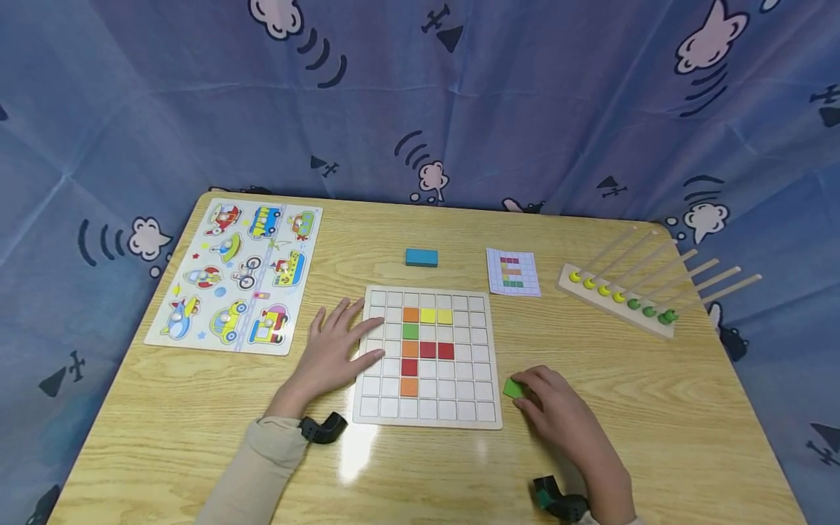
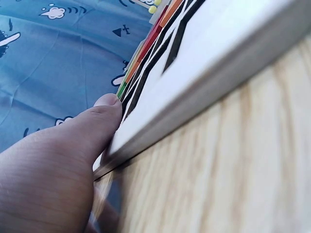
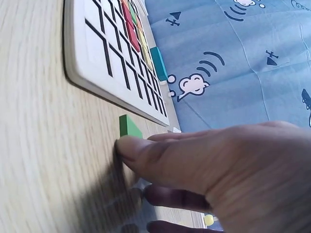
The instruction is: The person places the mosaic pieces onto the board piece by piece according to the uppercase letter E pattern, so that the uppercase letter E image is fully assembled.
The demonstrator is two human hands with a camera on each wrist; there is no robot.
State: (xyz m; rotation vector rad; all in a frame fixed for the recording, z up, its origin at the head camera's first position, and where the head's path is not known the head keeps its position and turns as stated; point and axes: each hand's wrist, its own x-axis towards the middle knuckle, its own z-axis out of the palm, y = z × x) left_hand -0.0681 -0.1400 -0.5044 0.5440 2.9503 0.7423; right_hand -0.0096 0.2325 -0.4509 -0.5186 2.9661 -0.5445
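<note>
A white grid board (image 1: 459, 408) lies on the table in front of me. A column of orange, green and red tiles stands in it, with yellow tiles (image 1: 436, 316) at the top and red tiles (image 1: 436, 351) across the middle. My left hand (image 1: 331, 354) rests at the board's left edge, fingers spread, its thumb (image 2: 104, 114) over the rim. Right of the board, my right hand (image 1: 558, 401) pinches a green tile (image 1: 513, 389) between thumb and fingers. In the right wrist view the green tile (image 3: 128, 126) is tilted close over the wood.
A blue block (image 1: 421, 257) lies behind the board, and a pattern card (image 1: 514, 284) is to its right. At the far right stands a wooden peg rack (image 1: 617, 306) with yellow and green beads. A vehicle picture puzzle (image 1: 216, 292) lies at the left. Blue patterned cloth (image 1: 367, 95) hangs behind the table.
</note>
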